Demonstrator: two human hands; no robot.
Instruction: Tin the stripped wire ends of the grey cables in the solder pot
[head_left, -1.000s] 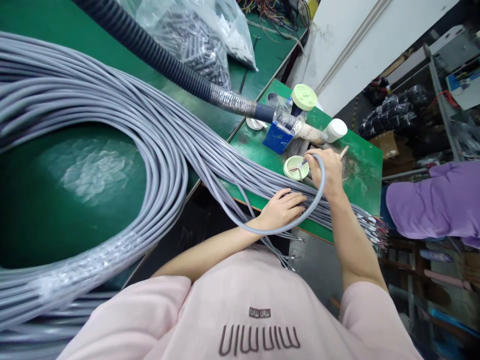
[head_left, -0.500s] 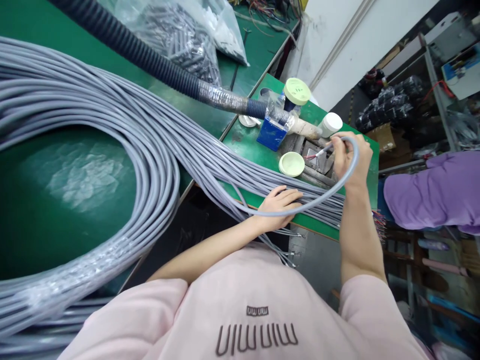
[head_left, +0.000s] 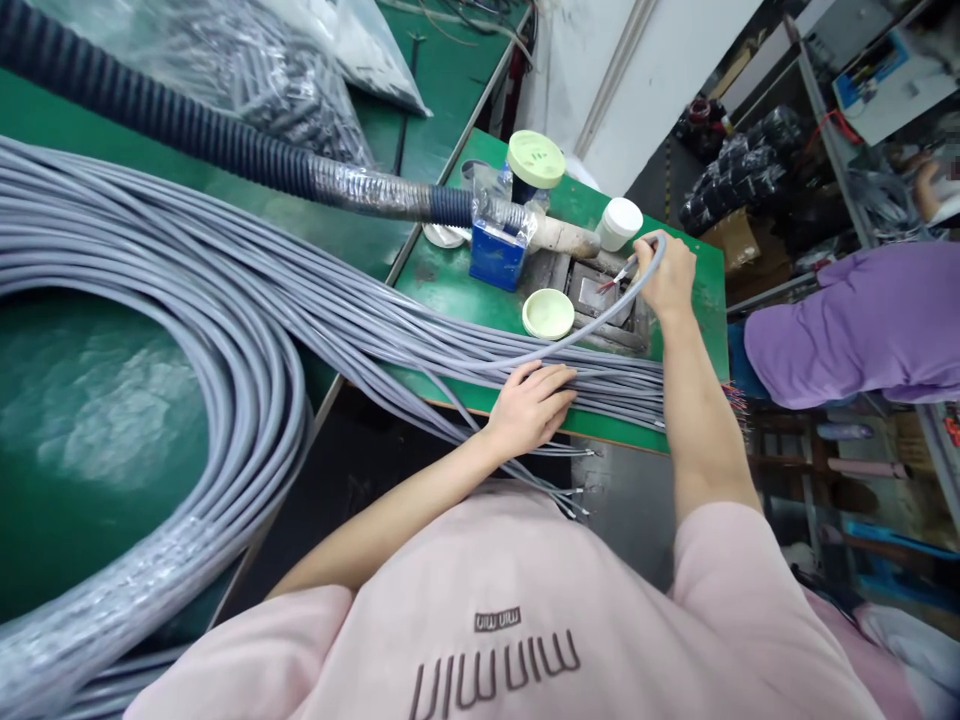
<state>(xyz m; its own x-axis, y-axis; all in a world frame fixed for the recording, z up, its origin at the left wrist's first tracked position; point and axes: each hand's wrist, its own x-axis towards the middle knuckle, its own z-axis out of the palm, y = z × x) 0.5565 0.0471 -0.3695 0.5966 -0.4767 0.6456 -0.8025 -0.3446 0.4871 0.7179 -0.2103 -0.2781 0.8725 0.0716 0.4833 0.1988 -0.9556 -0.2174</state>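
My right hand [head_left: 666, 275] pinches a grey cable [head_left: 606, 316] close to its stripped end, and the cable bends in a tight arc over my fingers. Its thin red and white wires [head_left: 611, 284] point down at the shiny surface of a small square metal pot [head_left: 595, 293]; whether they touch it I cannot tell. My left hand [head_left: 531, 405] lies with fingers stretched out on a thick bundle of grey cables [head_left: 450, 340] along the near edge of the green table. Nothing is gripped in it.
A pale green lid-like dish [head_left: 548, 314] sits left of the pot. A blue box [head_left: 496, 255], a white jar [head_left: 620, 222] and a black ribbed hose [head_left: 225, 155] stand behind. Coiled cables [head_left: 255, 400] fill the left. A person in purple [head_left: 847, 325] is at right.
My right hand has moved the cable away from me, and its arc now passes beyond my left fingertips instead of across that hand. The view has shifted; my left hand stays on the bundle.
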